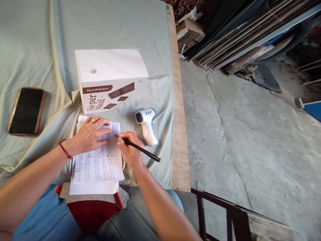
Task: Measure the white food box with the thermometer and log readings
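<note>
Right hand [131,149] grips the pen [145,152], left hand [90,135] lies spread on densely filled sheets [101,167]; what remains, hard to tell

Black pen [145,151], white paper [100,164], brown-printed white box [111,75]

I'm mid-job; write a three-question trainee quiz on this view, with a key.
1. Which hand holds the pen?
2. True or false: the phone lies on the cloth, to the left of the white box.
3. What does the left hand rest on? A) the white box; B) the written sheets; C) the phone.

Key: 1. The right hand. 2. True. 3. B.
</note>
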The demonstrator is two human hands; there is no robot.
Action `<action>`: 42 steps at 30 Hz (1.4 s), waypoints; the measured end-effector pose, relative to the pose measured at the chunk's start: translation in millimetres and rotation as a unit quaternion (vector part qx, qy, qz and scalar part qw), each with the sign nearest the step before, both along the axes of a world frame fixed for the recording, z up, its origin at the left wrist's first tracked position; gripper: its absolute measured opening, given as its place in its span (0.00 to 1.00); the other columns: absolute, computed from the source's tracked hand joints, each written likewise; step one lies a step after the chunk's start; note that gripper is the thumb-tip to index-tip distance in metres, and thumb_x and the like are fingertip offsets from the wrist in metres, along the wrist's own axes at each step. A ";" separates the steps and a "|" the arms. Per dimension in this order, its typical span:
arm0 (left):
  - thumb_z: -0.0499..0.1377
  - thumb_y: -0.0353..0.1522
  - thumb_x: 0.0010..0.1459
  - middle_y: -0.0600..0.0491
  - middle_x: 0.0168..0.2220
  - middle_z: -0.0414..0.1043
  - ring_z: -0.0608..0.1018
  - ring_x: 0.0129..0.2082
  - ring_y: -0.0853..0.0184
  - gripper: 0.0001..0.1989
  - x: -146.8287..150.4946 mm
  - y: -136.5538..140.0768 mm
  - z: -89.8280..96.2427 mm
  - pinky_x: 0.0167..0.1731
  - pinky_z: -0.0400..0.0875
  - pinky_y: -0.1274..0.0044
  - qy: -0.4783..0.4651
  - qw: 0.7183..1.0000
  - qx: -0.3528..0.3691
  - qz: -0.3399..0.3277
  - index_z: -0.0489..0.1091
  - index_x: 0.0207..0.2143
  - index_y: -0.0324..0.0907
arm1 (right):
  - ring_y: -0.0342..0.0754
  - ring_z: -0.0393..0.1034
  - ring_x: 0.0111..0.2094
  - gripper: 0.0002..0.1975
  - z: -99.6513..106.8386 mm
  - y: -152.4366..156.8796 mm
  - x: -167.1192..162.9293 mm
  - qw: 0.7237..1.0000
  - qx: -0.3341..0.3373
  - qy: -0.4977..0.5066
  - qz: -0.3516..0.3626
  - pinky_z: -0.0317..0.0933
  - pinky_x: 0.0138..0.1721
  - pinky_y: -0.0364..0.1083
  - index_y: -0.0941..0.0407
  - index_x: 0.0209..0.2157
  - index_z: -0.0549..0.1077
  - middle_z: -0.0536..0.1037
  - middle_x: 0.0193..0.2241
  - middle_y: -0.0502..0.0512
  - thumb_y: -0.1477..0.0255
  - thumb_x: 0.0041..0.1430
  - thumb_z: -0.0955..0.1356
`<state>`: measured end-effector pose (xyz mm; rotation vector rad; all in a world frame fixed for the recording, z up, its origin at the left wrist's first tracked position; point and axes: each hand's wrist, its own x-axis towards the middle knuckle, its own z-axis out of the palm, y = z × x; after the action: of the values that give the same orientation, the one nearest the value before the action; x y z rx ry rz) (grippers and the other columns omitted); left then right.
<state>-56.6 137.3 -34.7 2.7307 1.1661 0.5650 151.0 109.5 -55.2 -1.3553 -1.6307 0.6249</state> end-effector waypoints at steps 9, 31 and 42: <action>0.66 0.36 0.62 0.46 0.50 0.72 0.73 0.51 0.54 0.11 -0.9 0.2 -0.8 0.46 0.67 0.64 -0.007 1.000 -0.004 -0.002 0.76 0.46 0.43 | 0.43 0.69 0.22 0.05 -1.4 -1.1 0.9 0.999 -0.005 -0.008 -0.034 0.65 0.27 0.43 0.52 0.29 0.73 0.76 0.21 0.46 0.69 0.56 0.66; 0.66 0.37 0.62 0.46 0.50 0.72 0.73 0.51 0.55 0.11 -0.5 -0.6 1.2 0.46 0.68 0.64 0.000 1.000 -0.002 0.000 0.76 0.46 0.44 | 0.44 0.69 0.22 0.04 0.5 0.6 1.0 1.000 -0.011 -0.007 -0.016 0.66 0.27 0.44 0.52 0.28 0.72 0.75 0.21 0.46 0.70 0.56 0.66; 0.68 0.37 0.61 0.45 0.49 0.72 0.73 0.50 0.54 0.13 -0.7 0.1 0.5 0.46 0.68 0.64 -0.003 1.000 0.002 -0.004 0.76 0.47 0.42 | 0.44 0.68 0.21 0.04 -0.6 0.6 0.3 0.999 0.013 0.007 -0.039 0.64 0.26 0.44 0.52 0.28 0.71 0.74 0.20 0.45 0.71 0.56 0.66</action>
<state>-57.3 137.3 -34.2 2.7339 1.1530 0.5737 151.4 110.2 -55.8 -1.3862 -1.5630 0.5641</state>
